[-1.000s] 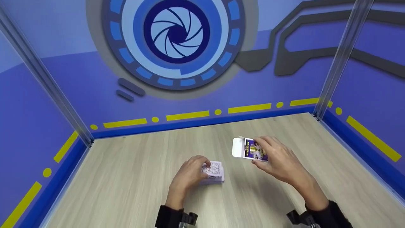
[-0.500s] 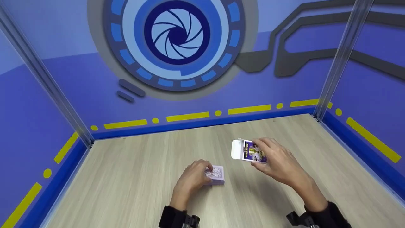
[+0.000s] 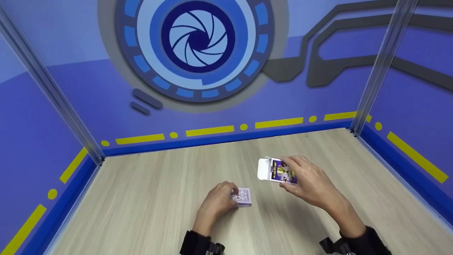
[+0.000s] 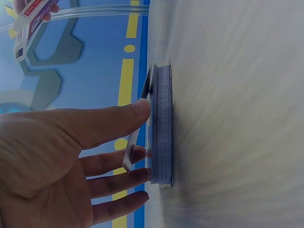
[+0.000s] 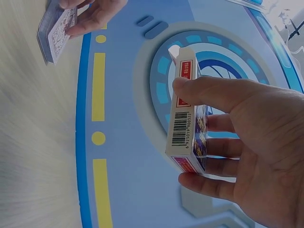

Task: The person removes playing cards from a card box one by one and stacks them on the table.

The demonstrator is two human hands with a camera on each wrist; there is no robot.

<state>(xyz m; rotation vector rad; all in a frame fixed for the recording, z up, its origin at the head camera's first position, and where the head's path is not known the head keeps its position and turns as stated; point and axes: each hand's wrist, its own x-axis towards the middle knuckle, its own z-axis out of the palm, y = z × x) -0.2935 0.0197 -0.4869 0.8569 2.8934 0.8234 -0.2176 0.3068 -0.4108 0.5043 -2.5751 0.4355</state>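
A stack of playing cards (image 3: pixel 244 197) with a patterned back lies on the wooden table. My left hand (image 3: pixel 220 199) is at its left end, thumb and fingers curled over it. In the left wrist view, a thin playing card (image 4: pixel 135 135) tilts away from the top of the thick stack, pinched between my left thumb and fingers. To the right, my right hand (image 3: pixel 311 180) grips a purple and white card box (image 3: pixel 283 170) above the table. Its white flap (image 3: pixel 263 169) stands open toward the left. The right wrist view shows a barcode on the box's side.
The light wooden table (image 3: pixel 159 187) is bounded by blue printed wall panels (image 3: pixel 198 120) at the back and both sides. Metal posts (image 3: pixel 378 67) stand at the back corners. Black straps with small cameras are on both wrists.
The upper cards, earlier held offset above the stack, have come down in line with it. My left hand has shifted slightly right and nearer; the right hand and box have moved slightly nearer.
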